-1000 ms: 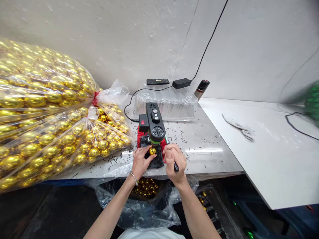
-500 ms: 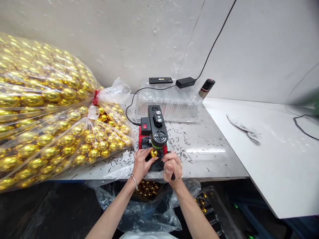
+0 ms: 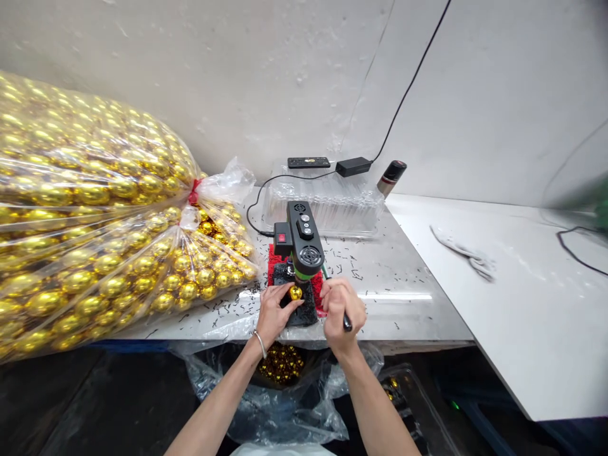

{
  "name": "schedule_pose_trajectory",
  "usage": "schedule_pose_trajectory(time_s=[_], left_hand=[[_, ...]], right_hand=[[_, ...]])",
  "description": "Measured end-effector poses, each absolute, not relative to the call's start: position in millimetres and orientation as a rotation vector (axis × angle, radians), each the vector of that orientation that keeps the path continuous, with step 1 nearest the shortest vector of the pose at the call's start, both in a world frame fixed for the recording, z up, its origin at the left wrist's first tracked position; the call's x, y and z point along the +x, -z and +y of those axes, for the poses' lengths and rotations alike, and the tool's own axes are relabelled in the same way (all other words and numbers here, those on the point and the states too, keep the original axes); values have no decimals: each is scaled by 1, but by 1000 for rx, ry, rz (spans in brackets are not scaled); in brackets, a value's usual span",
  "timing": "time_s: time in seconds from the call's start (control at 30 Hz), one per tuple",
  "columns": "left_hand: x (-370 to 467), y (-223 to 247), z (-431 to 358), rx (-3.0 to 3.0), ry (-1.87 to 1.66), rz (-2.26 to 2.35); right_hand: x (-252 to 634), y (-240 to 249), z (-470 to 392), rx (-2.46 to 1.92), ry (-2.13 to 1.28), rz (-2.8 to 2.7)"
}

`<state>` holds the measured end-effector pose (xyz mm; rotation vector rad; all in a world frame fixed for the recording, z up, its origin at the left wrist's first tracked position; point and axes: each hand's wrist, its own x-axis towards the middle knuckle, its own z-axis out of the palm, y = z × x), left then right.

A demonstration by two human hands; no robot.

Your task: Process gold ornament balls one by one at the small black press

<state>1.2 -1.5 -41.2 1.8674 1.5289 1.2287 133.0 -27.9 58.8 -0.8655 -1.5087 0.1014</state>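
My left hand (image 3: 275, 309) pinches a small gold ball (image 3: 295, 292) between thumb and fingers, under the head of a black machine (image 3: 305, 237). Below the ball is the machine's dark base (image 3: 304, 310), on a red mat (image 3: 276, 255). My right hand (image 3: 342, 310) is wrapped round a lever with a black handle (image 3: 348, 323) at the machine's right side. The handle's end sticks out below the fingers. The ball sits just beneath the green ring of the head.
Large clear bags of gold balls (image 3: 95, 266) fill the left. Behind the machine stand a clear plastic tray (image 3: 327, 212), a remote (image 3: 308, 163), a power adapter (image 3: 354, 166) and a spray can (image 3: 392, 177). A glove (image 3: 465, 253) lies right; gold balls (image 3: 281, 364) sit below the edge.
My right hand has moved to the right with the lever, which now slants more. My left hand still holds the ball under the head. The view has shifted slightly.
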Motion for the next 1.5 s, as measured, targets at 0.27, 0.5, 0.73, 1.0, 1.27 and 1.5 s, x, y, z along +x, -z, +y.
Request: schedule_pose_trajectory(time_s=[0.27, 0.5, 0.73, 1.0, 1.27, 1.5], left_hand=[[-24, 44, -87, 2150, -1261, 1307], [-40, 33, -90, 2202, -1311, 1341], [-106, -51, 60, 2178, -671, 2134], [-100, -32, 120, 2181, -207, 1850], [-90, -21, 137, 2064, -56, 1853], [-93, -20, 143, 1909, -178, 1888]], right_hand=[[133, -75, -30, -905, -165, -1521], [130, -63, -32, -896, -140, -1512], [129, -62, -31, -870, -145, -1494], [129, -60, -32, -863, -126, -1519], [128, -59, -31, -857, -93, -1515], [128, -58, -31, -845, -100, -1521]])
